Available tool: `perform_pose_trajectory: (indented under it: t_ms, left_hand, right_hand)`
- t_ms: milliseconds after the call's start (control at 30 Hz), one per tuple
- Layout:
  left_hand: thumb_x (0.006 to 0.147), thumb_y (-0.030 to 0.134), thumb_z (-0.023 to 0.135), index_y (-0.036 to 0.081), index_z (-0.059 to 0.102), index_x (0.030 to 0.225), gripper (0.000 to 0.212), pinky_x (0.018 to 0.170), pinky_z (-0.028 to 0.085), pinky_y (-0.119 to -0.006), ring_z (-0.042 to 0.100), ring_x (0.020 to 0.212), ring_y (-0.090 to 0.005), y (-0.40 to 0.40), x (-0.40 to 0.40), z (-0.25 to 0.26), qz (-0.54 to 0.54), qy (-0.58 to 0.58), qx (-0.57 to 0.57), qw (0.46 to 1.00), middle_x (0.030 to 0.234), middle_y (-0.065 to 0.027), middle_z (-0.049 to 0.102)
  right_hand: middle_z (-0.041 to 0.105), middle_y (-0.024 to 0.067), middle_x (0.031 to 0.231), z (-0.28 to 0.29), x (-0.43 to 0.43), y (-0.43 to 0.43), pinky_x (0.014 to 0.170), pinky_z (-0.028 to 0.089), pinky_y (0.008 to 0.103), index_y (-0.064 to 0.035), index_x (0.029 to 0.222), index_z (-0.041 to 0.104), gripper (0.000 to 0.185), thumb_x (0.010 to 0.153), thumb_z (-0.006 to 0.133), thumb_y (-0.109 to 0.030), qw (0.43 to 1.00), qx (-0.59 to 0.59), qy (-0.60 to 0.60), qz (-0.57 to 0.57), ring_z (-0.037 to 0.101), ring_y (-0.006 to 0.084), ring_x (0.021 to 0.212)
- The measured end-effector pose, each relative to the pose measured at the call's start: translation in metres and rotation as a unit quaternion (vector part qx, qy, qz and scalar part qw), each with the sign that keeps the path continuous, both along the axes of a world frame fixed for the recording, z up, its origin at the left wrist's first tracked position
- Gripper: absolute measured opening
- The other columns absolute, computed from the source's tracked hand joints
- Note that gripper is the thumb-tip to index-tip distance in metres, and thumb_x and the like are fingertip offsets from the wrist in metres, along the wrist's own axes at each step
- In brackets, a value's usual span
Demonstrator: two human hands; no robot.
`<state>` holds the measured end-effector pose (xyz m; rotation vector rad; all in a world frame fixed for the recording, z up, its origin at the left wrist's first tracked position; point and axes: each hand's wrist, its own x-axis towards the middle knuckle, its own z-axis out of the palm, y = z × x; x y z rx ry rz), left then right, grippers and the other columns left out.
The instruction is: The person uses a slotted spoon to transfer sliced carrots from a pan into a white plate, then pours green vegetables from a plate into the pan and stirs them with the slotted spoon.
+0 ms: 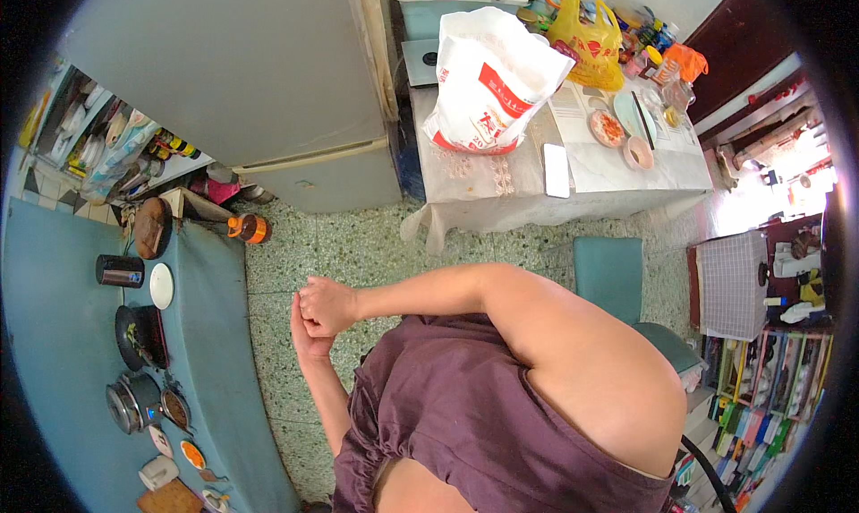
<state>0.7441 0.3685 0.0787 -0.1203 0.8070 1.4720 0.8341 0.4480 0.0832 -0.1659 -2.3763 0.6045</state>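
My right hand (327,306) is curled into a loose fist at the end of my bent right arm. Pressed against it from below and behind is my left hand (311,342), its fingers reaching up along the fist's far side. No object shows in either hand, though the space between the palms is hidden. Both hands are over the speckled floor (376,244), closest to the blue-covered counter (221,345) on the left. On that counter stand a white plate (161,286), a dark wok (137,338) and a metal pot with a lid (131,402).
A cloth-covered table (470,201) bears a large white sack (496,76), a yellow plastic bag (590,46), a phone (556,170) and bowls. A grey refrigerator (255,63) rises at upper left. Near the counter is an orange-capped bottle (251,229); a green chair (607,278) stands right.
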Motion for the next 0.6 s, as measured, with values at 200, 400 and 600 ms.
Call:
perform_pose_trajectory:
  t_ms: [200, 400, 600]
  left_hand:
    - [0.086, 0.033, 0.040, 0.004, 0.047, 0.106, 0.036, 0.081, 0.042, -0.035, 0.050, 0.097, -0.0210, -0.032, -0.027, 0.007, 0.020, -0.014, 0.028, 0.999, 0.106, -0.0094, 0.052]
    - [0.081, 0.029, 0.047, -0.002, 0.038, 0.115, 0.047, 0.091, 0.033, -0.038, 0.043, 0.106, -0.0251, -0.128, -0.068, -0.006, 0.154, -0.119, 0.056, 0.979, 0.115, -0.0135, 0.045]
    - [0.081, 0.029, 0.046, 0.002, 0.034, 0.122, 0.051, 0.092, 0.030, -0.044, 0.039, 0.109, -0.0290, -0.206, -0.090, 0.015, 0.264, -0.074, 0.101, 0.956, 0.126, -0.0159, 0.035]
  right_hand:
    - [0.048, 0.0015, 0.063, -0.013, -0.025, -0.012, 0.065, 0.033, 0.0331, -0.0102, 0.060, 0.055, 0.010, 0.065, 0.054, -0.019, 0.997, -0.015, 0.001, 0.081, 0.046, 0.0179, 0.071]
    - [0.054, 0.0050, 0.081, -0.018, -0.075, -0.074, 0.072, 0.039, 0.0365, -0.0073, 0.077, 0.054, 0.013, 0.070, 0.055, -0.017, 0.970, -0.086, 0.015, 0.228, 0.049, 0.0223, 0.084]
    - [0.052, 0.0094, 0.076, -0.015, -0.112, -0.137, 0.064, 0.040, 0.0372, -0.0036, 0.079, 0.049, 0.018, 0.071, 0.055, -0.018, 0.958, -0.064, -0.063, 0.274, 0.049, 0.0268, 0.075]
